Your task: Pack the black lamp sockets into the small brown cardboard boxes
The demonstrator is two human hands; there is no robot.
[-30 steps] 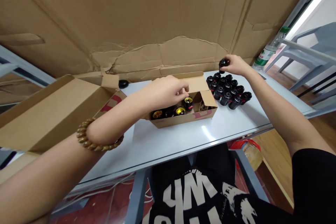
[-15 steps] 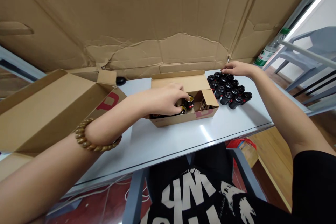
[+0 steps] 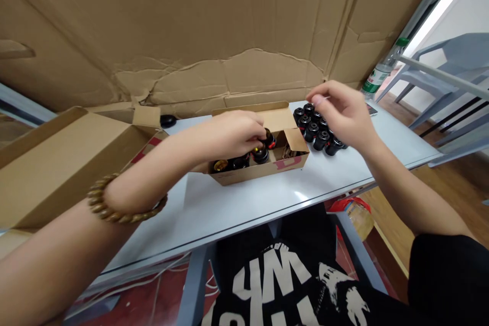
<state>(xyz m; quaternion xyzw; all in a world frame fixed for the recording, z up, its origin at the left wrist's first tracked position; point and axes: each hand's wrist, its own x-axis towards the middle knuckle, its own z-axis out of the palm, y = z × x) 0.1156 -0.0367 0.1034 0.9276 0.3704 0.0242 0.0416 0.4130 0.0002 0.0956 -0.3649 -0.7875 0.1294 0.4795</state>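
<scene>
My left hand (image 3: 242,135), a beaded bracelet on its wrist, reaches into a small open cardboard box (image 3: 260,173). Its fingertips are closed on a black cylindrical part (image 3: 269,138) with a red mark, partly hidden by the fingers. Other black parts stand in the box, one with a yellow inside (image 3: 220,165). Above a cluster of similar black ribbed parts (image 3: 312,130) on the table, my right hand (image 3: 338,112) is raised with thumb and fingers pinched together. Whatever may be between those fingertips is too small to make out.
A larger open cardboard box (image 3: 72,163) lies on the left of the white table (image 3: 229,209). Tall cardboard (image 3: 214,25) stands behind. A green-capped bottle (image 3: 382,71) and a flat dark object (image 3: 371,109) are at the back right.
My right hand has lifted from the back of the black parts and come nearer, its fingers now pinched. My left hand has risen slightly, uncovering more parts in the box.
</scene>
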